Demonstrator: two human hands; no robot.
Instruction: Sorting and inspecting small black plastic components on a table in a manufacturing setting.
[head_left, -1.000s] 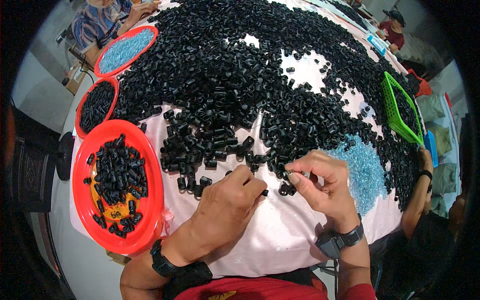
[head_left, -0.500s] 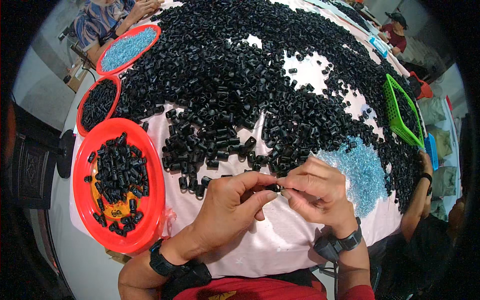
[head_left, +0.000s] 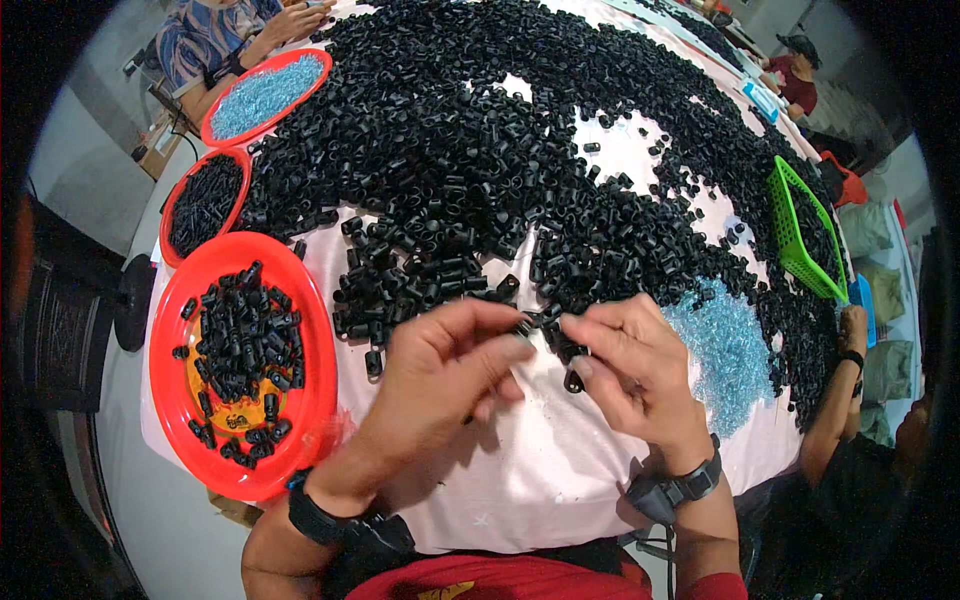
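Note:
My left hand [head_left: 440, 370] is above the pink-white cloth, thumb and forefinger pinched on a small dark, partly shiny bit too blurred to name. Facing it, my right hand [head_left: 640, 375] has its fingers curled, with a small black plastic piece [head_left: 574, 381] at the thumb. The fingertips of both hands are close together but apart. Just beyond them spreads a big heap of black plastic pieces [head_left: 440, 190], short tubes with loops. Right of my right hand lies a pile of tiny pale blue, shiny pieces [head_left: 722, 350].
On the left stand a red oval tray [head_left: 165, 400] of black pieces, a red bowl [head_left: 167, 225] of thin black rods and a red tray [head_left: 328, 70] of pale blue bits. A green basket [head_left: 790, 225] stands right. Co-workers' arms [head_left: 835, 400] reach in at the right and far left.
My hands have drawn slightly apart, and the left has shifted up and left. A black piece now shows below the right fingers. The view has shifted slightly.

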